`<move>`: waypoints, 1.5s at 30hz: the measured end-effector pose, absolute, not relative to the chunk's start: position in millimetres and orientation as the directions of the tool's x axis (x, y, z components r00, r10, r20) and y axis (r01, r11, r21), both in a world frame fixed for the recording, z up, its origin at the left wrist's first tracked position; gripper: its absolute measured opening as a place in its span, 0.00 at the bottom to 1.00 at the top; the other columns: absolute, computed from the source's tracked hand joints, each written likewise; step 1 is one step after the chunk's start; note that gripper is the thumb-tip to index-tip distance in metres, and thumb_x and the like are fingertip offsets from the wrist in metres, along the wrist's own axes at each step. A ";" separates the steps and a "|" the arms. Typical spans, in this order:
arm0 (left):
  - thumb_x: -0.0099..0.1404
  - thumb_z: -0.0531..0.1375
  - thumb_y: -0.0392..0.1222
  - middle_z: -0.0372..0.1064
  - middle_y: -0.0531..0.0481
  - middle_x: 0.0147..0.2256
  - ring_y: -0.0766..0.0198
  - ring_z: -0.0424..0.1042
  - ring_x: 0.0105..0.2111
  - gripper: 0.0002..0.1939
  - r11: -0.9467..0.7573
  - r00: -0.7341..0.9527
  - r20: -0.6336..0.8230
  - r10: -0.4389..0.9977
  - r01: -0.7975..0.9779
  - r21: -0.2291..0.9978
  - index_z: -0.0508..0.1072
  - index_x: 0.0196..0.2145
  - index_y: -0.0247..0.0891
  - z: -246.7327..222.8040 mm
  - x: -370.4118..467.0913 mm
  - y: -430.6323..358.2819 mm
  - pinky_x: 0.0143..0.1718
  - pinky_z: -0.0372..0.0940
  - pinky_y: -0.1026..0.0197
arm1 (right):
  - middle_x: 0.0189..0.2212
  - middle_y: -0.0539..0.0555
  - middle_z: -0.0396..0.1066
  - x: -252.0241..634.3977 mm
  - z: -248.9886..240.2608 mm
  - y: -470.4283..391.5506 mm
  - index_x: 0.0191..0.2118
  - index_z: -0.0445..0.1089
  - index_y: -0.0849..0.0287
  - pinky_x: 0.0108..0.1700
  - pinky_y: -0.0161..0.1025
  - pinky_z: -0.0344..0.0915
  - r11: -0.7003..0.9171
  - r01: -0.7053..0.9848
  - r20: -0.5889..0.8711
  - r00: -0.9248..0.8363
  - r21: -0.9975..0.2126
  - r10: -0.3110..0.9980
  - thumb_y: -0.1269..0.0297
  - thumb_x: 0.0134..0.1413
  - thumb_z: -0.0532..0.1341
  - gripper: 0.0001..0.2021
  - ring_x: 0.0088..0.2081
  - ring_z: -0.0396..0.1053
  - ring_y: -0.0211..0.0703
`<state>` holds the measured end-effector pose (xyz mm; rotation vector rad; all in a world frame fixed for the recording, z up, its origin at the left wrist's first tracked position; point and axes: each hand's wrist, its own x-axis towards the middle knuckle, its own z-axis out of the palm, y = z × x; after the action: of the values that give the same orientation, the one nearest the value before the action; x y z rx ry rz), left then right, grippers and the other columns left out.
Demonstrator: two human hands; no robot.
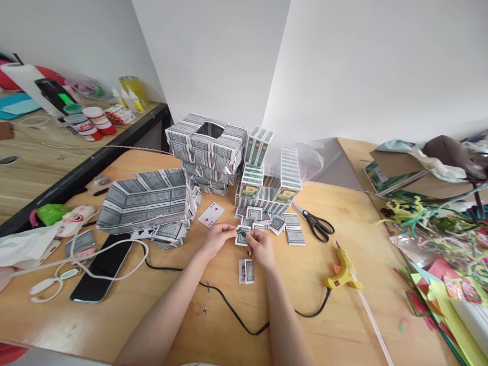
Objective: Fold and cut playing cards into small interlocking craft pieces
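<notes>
My left hand (220, 239) and my right hand (262, 248) meet over the middle of the table, fingers pinched on a playing card (241, 239) with a patterned back. A small dark green patch shows at the fingertips; what it is, I cannot make out. Beneath and behind them lie several loose playing cards (254, 213), mostly back up. Nearer to me, below the right hand, a folded card (249, 271) rests on the table. A ten of diamonds (211, 214) lies face up left of the hands.
Behind stand stacked card boxes (287, 178), a structure of folded cards (208, 147) and a card tray (143, 201). Scissors (319, 226) and a yellow glue gun (344, 272) lie right, its black cable (229, 305) crossing before me. A phone (102, 269) lies left, craft scraps (442, 229) far right.
</notes>
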<state>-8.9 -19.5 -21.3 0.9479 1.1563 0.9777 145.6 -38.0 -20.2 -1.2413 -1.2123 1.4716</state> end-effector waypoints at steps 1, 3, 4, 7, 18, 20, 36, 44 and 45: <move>0.44 0.64 0.41 0.73 0.49 0.25 0.64 0.68 0.28 0.09 0.297 0.125 -0.282 0.951 -0.122 0.947 0.75 0.24 0.33 -20.5 -8.5 -19.6 0.35 0.60 0.62 | 0.10 0.42 0.56 145.5 -19.9 -38.0 0.24 0.62 0.60 0.14 0.30 0.49 -0.179 -0.015 -0.175 -0.158 -0.984 0.972 0.49 0.45 0.59 0.17 0.11 0.52 0.30; 0.44 0.64 0.41 0.73 0.49 0.25 0.64 0.68 0.27 0.09 0.302 0.120 -0.288 0.950 -0.127 0.945 0.75 0.24 0.33 -19.0 -7.9 -19.8 0.35 0.60 0.62 | 0.10 0.42 0.56 145.4 -19.1 -37.9 0.24 0.62 0.60 0.14 0.30 0.50 -0.178 -0.016 -0.173 -0.158 -0.984 0.972 0.50 0.45 0.59 0.17 0.11 0.52 0.30; 0.44 0.64 0.41 0.73 0.49 0.25 0.64 0.68 0.27 0.09 0.304 0.116 -0.290 0.950 -0.129 0.944 0.75 0.23 0.33 -18.4 -7.7 -20.0 0.34 0.60 0.62 | 0.10 0.42 0.56 145.4 -18.6 -37.9 0.23 0.62 0.60 0.14 0.30 0.50 -0.177 -0.016 -0.172 -0.155 -0.984 0.973 0.50 0.45 0.59 0.17 0.11 0.52 0.30; 0.44 0.64 0.41 0.73 0.49 0.25 0.63 0.68 0.28 0.09 0.301 0.116 -0.287 0.951 -0.135 0.944 0.75 0.25 0.33 -16.9 -7.6 -21.1 0.35 0.60 0.62 | 0.11 0.43 0.57 145.9 -16.3 -37.5 0.23 0.62 0.60 0.14 0.30 0.51 -0.174 -0.007 -0.171 -0.165 -0.985 0.971 0.49 0.45 0.59 0.17 0.11 0.54 0.31; 0.44 0.64 0.41 0.73 0.49 0.25 0.62 0.69 0.29 0.11 0.274 0.084 -0.263 0.961 -0.172 0.946 0.76 0.28 0.34 -13.5 -6.0 -23.8 0.34 0.61 0.62 | 0.19 0.52 0.71 146.2 -9.3 -40.0 0.25 0.63 0.61 0.13 0.31 0.54 -0.228 -0.004 -0.216 -0.301 -0.974 0.929 0.47 0.50 0.53 0.19 0.11 0.60 0.33; 0.44 0.64 0.41 0.73 0.49 0.25 0.62 0.69 0.29 0.10 0.273 0.080 -0.263 0.961 -0.166 0.948 0.76 0.27 0.34 -12.8 -5.4 -23.9 0.35 0.60 0.62 | 0.19 0.53 0.72 146.0 -8.8 -40.6 0.24 0.63 0.61 0.13 0.31 0.54 -0.227 -0.003 -0.217 -0.284 -0.974 0.934 0.47 0.50 0.54 0.19 0.12 0.60 0.33; 0.46 0.63 0.43 0.73 0.49 0.26 0.62 0.68 0.29 0.11 0.258 0.082 -0.251 0.965 -0.095 0.961 0.75 0.27 0.34 -11.5 -5.6 -24.4 0.35 0.61 0.61 | 0.20 0.56 0.73 146.4 -7.3 -42.2 0.22 0.66 0.63 0.12 0.30 0.52 -0.216 0.030 -0.217 -0.245 -0.976 0.945 0.45 0.47 0.54 0.23 0.10 0.59 0.32; 0.46 0.63 0.43 0.73 0.49 0.26 0.64 0.68 0.27 0.11 0.252 0.091 -0.245 0.965 -0.078 0.965 0.75 0.27 0.34 -9.3 -4.6 -25.8 0.34 0.61 0.62 | 0.12 0.52 0.68 146.6 -7.4 -42.2 0.19 0.67 0.63 0.12 0.29 0.50 -0.230 0.034 -0.231 -0.236 -0.973 0.944 0.46 0.47 0.55 0.23 0.09 0.58 0.32; 0.46 0.63 0.43 0.73 0.49 0.26 0.64 0.68 0.27 0.11 0.249 0.090 -0.242 0.966 -0.079 0.965 0.75 0.27 0.33 -9.5 -4.5 -26.0 0.34 0.61 0.62 | 0.12 0.51 0.67 146.3 -7.6 -42.2 0.19 0.67 0.63 0.11 0.29 0.49 -0.225 0.037 -0.228 -0.235 -0.974 0.945 0.47 0.47 0.55 0.23 0.09 0.57 0.32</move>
<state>-4.5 -26.0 -9.5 0.9983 1.1942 1.0105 146.3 -42.2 -7.6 -1.2632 -1.2752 1.5569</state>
